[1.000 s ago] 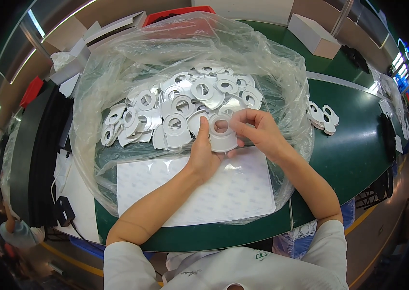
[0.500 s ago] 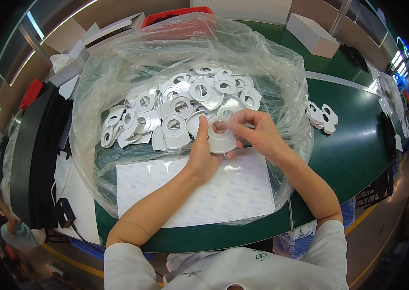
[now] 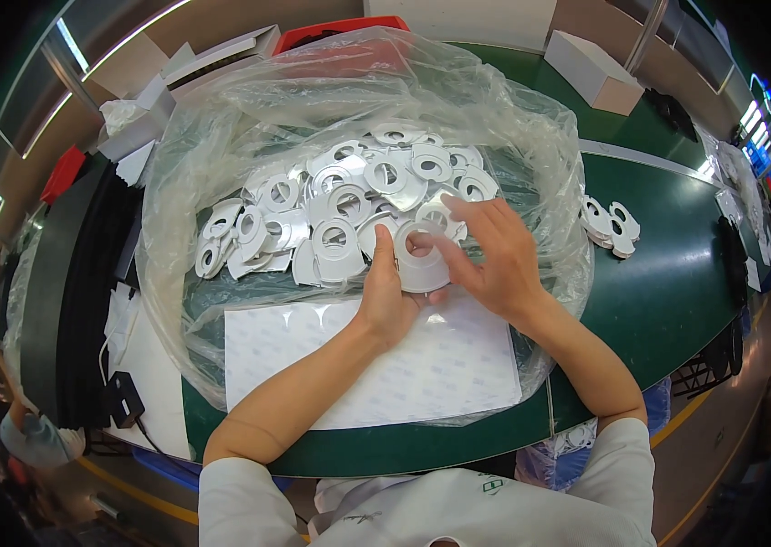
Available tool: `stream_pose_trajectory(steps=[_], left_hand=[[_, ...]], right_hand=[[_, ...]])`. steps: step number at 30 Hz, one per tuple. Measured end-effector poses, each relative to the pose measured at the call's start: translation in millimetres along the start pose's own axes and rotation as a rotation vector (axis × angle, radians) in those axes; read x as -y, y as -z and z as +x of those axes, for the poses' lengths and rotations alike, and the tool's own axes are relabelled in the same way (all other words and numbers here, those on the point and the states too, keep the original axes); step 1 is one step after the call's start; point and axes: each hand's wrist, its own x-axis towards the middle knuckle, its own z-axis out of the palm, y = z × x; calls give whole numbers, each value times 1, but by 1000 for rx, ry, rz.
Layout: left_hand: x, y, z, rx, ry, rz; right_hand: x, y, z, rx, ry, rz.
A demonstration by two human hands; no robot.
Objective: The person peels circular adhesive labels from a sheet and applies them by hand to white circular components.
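Observation:
In my left hand is a flat white ring-shaped plastic part with a round hole and a flared lower edge. The thumb lies along its left side, with the other fingers behind it. My right hand is just to the right of the part, thumb and forefinger apart and somewhat blurred; I see nothing between them. Beyond both hands lies a heap of similar white parts on a clear plastic bag. Below my hands is a white sheet with faint print.
Several more white parts lie on the green table at the right. A white box and a red bin stand at the back. At the left are a dark stack and a small black adapter.
My right hand's fingers have spread and lifted away from the part's right edge. My left hand keeps the part in nearly the same place. The view has shifted slightly.

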Motion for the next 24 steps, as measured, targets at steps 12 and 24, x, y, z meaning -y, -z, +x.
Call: stream_pose_trajectory(steps=[12,24], left_hand=[[7,-3,-1,175,-16,312],[1,-3,-1,179,84,331]], right_hand=[[0,11,6,340,-823,720],[3,37,12,449,-311,211]])
